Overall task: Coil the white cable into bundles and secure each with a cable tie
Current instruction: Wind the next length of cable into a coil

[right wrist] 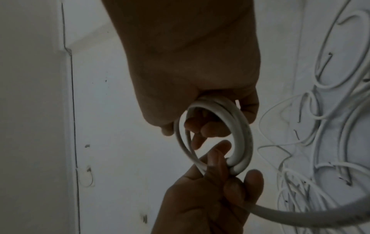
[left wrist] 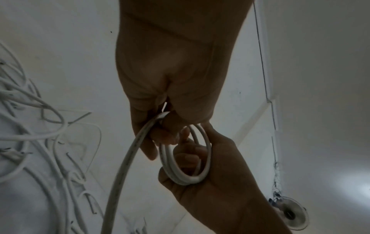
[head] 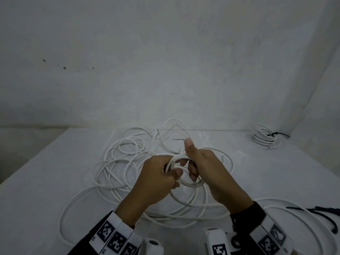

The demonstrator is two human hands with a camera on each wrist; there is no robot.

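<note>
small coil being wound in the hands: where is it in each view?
Head: coil at centre, gripped between left hand and right hand.
Left wrist: coil lower centre.
Right wrist: coil at centre.
Shared landmark: loose cable lying on the table.

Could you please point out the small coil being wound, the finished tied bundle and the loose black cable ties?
small coil (head: pixel 191 184): head view, lower arc.
tied bundle (head: pixel 265 139): head view, stacked loops.
black cable ties (head: pixel 329 220): head view, curved strap.

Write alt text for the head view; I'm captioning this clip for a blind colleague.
Two hands hold a small coil of white cable above a white table: left hand and right hand both grip it. Loose cable sprawls behind; a tied bundle lies far right.
</note>
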